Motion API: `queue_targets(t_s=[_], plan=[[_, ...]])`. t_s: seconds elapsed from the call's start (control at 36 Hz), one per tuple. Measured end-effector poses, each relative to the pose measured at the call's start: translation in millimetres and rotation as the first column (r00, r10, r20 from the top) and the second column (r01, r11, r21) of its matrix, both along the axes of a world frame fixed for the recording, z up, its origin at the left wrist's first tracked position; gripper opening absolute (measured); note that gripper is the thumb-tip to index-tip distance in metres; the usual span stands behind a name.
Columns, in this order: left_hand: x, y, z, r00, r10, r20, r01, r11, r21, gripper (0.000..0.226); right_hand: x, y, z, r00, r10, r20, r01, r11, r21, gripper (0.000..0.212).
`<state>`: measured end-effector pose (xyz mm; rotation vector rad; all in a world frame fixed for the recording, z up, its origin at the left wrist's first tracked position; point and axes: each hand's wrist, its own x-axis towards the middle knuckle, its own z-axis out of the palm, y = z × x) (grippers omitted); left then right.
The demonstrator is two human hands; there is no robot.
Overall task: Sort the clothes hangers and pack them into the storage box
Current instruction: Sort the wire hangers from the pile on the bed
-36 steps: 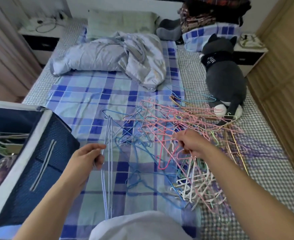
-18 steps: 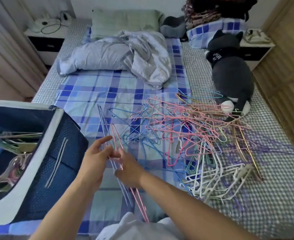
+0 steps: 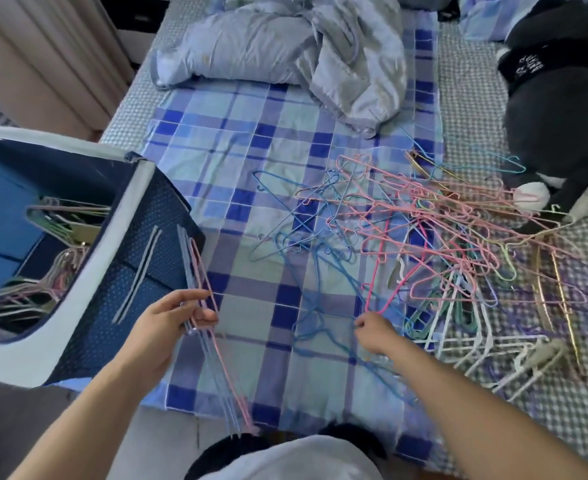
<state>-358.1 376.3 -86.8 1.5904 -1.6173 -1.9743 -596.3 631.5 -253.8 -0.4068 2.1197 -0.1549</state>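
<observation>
Several thin wire hangers, blue with one pink, form a flat bundle (image 3: 205, 306) pinched in the grip of the left hand (image 3: 168, 323), thumb across the front and fingers curled behind; the bundle stands edge-on, its upper end against the outer wall of the storage box (image 3: 126, 258) and its lower end reaching past the foot of the bed. Right hand (image 3: 372, 330) is low over the checked blue sheet (image 3: 251, 161), fingers curled together in a pinching grip at the near edge of the tangle; which wire it has, blue or pink, cannot be told. Loose hanger pile (image 3: 441, 244) lies on the bed to the right of both hands: pink and blue wire uppermost, white plastic ones nearest, purple and gold at the far right. Storage box, dark blue with pale rim, stands open at left with hangers (image 3: 53, 237) already inside. Crumpled grey-blue duvet (image 3: 303, 46) lies at the head of the bed; grey plush cat (image 3: 555, 116) rests beside the pile's far edge.
</observation>
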Motion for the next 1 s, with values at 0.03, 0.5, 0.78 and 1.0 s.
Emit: queue_targets(t_s=[0.03,0.5,0.78,1.0], plan=[[2,0,-3,1.0,0.015,0.01,-0.015,1.0,-0.007,0.027,-12,-17,-9,1.0,-0.001,-0.003,0.001,1.0,-0.022,0.017],[-5,-19,-79,0.992,0.112,0.064,-0.107,0.991,-0.085,0.034,-110,-232,-126,0.944,-0.328,0.013,0.325,0.928,-0.183,0.02],[0,-17,-62,0.992,0.102,0.079,-0.098,0.994,-0.051,0.033,-93,-201,-80,0.836,-0.327,-0.441,0.225,0.937,-0.269,0.029],[-9,2,-29,0.994,0.098,0.056,-0.094,0.993,-0.077,0.033,-45,-138,-29,0.713,-0.667,-0.217,0.544,0.721,-0.431,0.014]])
